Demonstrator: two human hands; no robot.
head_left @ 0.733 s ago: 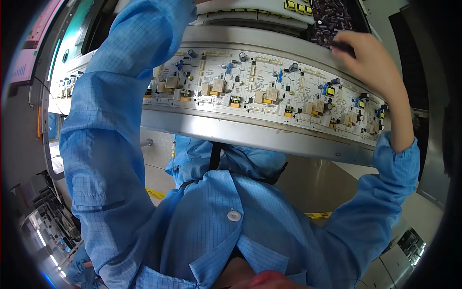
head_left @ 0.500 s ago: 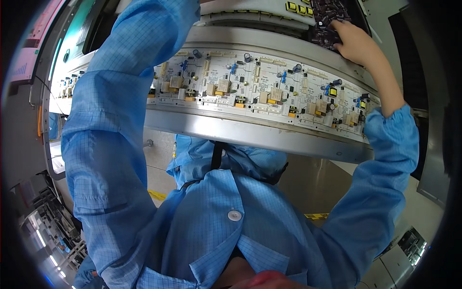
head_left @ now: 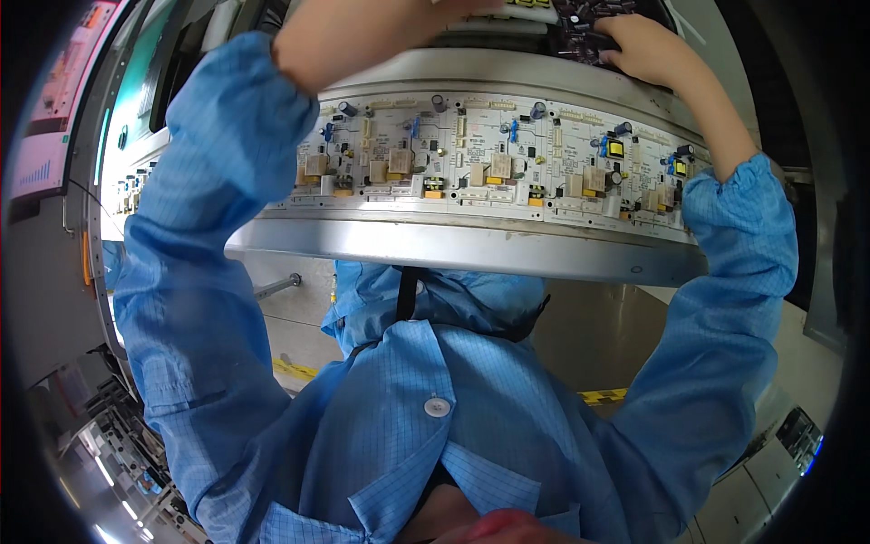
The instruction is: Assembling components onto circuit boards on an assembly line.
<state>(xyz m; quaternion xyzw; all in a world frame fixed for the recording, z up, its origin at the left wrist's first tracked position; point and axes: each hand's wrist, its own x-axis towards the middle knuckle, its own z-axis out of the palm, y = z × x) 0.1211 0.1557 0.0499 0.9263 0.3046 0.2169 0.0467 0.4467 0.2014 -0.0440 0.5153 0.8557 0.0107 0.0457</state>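
Note:
My right hand (head_left: 648,50) reaches over a bin of small black cylindrical parts, likely capacitors (head_left: 580,27), at the upper right. Its thumb and forefinger are apart, with the fingertips among the parts. Across the upper left, my left hand (head_left: 372,36) stretches toward the right, smeared by motion. Its fingers are cut off by the top edge, so any hold is hidden. Below both hands runs a row of white circuit boards (head_left: 471,195) carrying blue, yellow and black components and upright capacitors.
A metal rail (head_left: 471,240) borders the boards on my side. Yellow-and-black transformers (head_left: 535,4) lie in a white tray beside the black parts. At the left are a screen (head_left: 41,163) and more populated boards (head_left: 136,186). Yellow floor tape (head_left: 603,396) shows below.
My left hand has come into view, and its forearm has swung down and back toward me. The right hand stays at the bin, shifted slightly up and left. The boards appear shifted left.

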